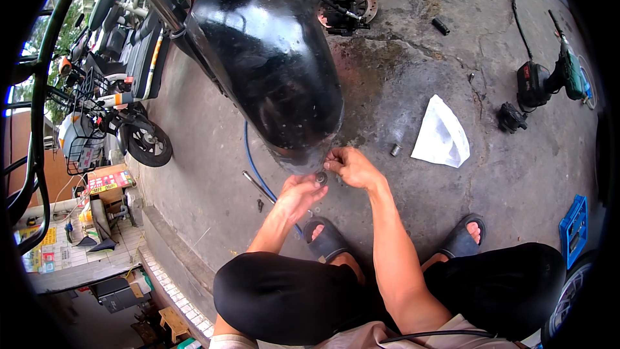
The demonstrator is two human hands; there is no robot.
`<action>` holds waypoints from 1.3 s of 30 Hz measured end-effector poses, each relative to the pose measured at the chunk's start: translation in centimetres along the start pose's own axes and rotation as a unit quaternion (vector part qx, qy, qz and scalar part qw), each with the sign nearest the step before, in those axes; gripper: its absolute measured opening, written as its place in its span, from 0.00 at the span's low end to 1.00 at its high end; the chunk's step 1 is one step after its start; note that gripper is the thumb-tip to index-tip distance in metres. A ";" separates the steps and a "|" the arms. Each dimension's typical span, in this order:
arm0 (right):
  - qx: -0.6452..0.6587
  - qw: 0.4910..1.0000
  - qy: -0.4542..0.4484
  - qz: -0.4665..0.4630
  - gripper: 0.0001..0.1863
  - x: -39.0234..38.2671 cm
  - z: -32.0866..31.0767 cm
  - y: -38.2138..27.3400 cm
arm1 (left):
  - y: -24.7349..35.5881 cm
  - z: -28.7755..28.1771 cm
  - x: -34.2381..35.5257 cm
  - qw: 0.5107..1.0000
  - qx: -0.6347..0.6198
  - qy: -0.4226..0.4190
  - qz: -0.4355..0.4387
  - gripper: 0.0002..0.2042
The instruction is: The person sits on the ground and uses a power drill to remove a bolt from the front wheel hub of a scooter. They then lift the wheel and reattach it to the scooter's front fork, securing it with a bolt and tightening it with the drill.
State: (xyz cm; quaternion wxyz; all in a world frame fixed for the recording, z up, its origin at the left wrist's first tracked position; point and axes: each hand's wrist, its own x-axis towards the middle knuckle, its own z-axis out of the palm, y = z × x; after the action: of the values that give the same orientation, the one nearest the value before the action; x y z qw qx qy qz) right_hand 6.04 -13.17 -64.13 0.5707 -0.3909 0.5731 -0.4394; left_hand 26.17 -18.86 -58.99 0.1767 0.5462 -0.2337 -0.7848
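Observation:
A glossy black motorcycle fender [268, 64] fills the upper middle, beside a fork tube [159, 1]. Just below its lower tip, my left hand [298, 195] is closed on a small dark round part [321, 178], like a washer or bushing. My right hand [349, 168] has its fingers pinched at the fender's lower edge, above and right of that part; what they grip is too small to make out. Under my left hand a blue hose [252, 161] crosses the concrete beside a metal rod [258, 184]. A small metal cylinder [396, 149] lies to the right.
A white sheet [439, 132], a green power tool [569, 68], a black battery unit [533, 84] and a blue crate [572, 229] are on the right. Parked scooters [113, 116] stand at left, above a concrete step [161, 232] and tiled ledge with clutter. My sandalled feet [323, 236] flank the hands.

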 end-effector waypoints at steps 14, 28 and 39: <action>0.098 0.995 0.000 0.018 0.13 -0.5 1.2 1.6 | -0.1 1.5 -0.1 0.999 -0.006 -0.036 -0.009 0.21; -0.042 0.965 0.221 0.135 0.15 -1.3 -3.1 1.7 | -1.0 -1.0 -2.6 0.987 0.150 0.000 0.058 0.28; -0.261 0.907 0.251 0.215 0.11 -3.0 -6.8 -4.8 | -0.9 -0.7 -2.1 0.995 -0.094 -0.036 0.028 0.21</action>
State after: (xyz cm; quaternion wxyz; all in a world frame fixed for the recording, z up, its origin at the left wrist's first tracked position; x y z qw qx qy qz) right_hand -0.88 -11.36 -58.87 0.3663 -0.2701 0.8619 -0.2237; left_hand 27.50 -17.09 -58.11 0.2405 0.4920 -0.1803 -0.8171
